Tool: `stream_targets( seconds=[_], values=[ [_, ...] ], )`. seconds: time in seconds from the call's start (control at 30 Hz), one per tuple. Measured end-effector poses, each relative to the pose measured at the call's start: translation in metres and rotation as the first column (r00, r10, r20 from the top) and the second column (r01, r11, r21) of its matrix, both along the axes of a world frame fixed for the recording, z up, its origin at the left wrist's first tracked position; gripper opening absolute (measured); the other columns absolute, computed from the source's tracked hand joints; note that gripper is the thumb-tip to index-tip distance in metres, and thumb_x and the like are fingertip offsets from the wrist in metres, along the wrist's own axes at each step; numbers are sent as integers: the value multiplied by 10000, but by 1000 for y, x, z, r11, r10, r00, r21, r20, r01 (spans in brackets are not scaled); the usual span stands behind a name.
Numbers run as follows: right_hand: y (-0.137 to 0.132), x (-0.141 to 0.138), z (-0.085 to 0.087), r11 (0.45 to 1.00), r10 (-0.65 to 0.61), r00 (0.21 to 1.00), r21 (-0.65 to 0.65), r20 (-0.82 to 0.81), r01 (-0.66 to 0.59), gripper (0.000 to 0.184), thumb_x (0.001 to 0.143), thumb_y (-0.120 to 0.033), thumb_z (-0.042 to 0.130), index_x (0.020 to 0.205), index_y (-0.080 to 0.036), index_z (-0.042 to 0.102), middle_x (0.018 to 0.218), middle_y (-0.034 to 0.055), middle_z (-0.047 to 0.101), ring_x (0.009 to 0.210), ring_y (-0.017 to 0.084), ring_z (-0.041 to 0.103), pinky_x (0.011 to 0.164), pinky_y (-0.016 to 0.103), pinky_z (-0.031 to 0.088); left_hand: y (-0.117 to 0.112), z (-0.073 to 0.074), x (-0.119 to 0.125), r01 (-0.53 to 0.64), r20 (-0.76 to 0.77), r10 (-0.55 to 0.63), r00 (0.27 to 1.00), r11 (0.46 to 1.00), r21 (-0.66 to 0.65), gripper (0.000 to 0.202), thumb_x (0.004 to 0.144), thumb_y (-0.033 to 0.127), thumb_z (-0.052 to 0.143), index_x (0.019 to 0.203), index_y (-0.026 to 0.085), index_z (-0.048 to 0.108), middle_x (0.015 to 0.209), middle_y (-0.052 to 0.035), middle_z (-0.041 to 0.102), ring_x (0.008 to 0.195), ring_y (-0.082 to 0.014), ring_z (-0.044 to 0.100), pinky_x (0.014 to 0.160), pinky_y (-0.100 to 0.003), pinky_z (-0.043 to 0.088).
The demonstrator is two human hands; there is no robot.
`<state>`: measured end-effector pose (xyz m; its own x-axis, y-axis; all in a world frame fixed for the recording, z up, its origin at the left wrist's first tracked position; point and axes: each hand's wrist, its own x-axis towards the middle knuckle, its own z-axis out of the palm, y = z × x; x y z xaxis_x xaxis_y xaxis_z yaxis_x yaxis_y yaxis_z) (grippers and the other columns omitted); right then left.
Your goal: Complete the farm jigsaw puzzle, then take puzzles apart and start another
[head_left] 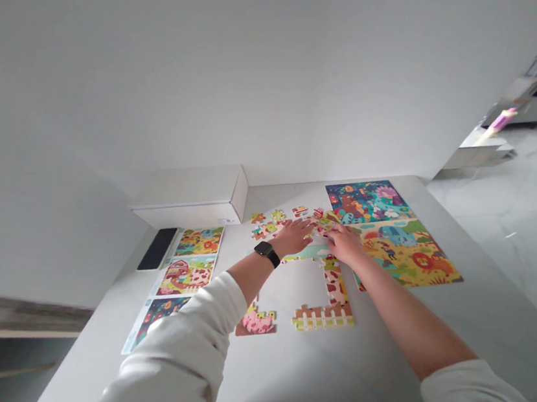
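My left hand, with a black watch on its wrist, lies with fingers spread over a heap of loose puzzle pieces. Beside it, my right hand has its fingers drawn together at a puzzle piece at the heap's right side; the fingertips partly hide it. Nearer to me lies a partly joined puzzle frame with cow-patterned and white-fence pieces along its right and lower edges. A separate pink pig corner section sits at its lower left. My left forearm covers the frame's left side.
Two joined puzzles, a dark blue one and a yellow animal one, lie at the right. A white box stands by the wall. At the left are a picture sheet and a dark phone-like slab.
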<state>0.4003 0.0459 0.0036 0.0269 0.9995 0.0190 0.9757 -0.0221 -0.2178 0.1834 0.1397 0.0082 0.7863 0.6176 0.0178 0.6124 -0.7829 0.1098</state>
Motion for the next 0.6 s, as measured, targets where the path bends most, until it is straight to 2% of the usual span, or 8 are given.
stream_targets(
  seconds=[0.1,0.23,0.37,0.5,0.6],
  values=[
    [-1,7,5,999,-15,1000,34,-4,15,397,1047,-252,573,1396,-272,759,1460,128,671,1331,339,624,1139,474,493,0,0,4,12,-22,-12,1000,1000,4,502,1068,374,559,1564,306,598,1632,-85,595,1476,-316,564,1261,-552,411],
    [9,20,6,996,-43,999,74,6,43,478,1047,-237,542,1506,-245,674,1533,134,646,1399,337,587,1181,476,469,3,1,-9,-33,-41,34,999,999,25,495,1058,392,561,1529,260,631,1583,-106,633,1421,-335,597,1231,-550,428],
    [25,26,3,998,-49,999,42,18,48,526,1053,-236,525,1572,-235,608,1638,117,578,1490,332,524,1229,476,425,4,1,-21,-93,-52,94,994,995,26,476,1063,385,535,1507,251,642,1599,-104,617,1438,-333,579,1230,-547,416],
    [28,24,0,998,-54,998,25,37,53,462,1074,-267,497,1497,-257,682,1605,109,605,1455,339,549,1223,489,418,2,3,-24,-88,-68,90,994,995,34,412,1064,390,540,1420,252,695,1624,-102,591,1456,-329,564,1232,-540,419],
    [17,24,1,998,-49,998,43,41,47,406,1070,-291,521,1401,-254,753,1505,134,659,1377,338,594,1210,481,418,0,5,-16,-85,-41,87,995,995,47,429,1064,396,552,1445,243,677,1648,-118,564,1471,-325,556,1244,-525,425]
  ],
)
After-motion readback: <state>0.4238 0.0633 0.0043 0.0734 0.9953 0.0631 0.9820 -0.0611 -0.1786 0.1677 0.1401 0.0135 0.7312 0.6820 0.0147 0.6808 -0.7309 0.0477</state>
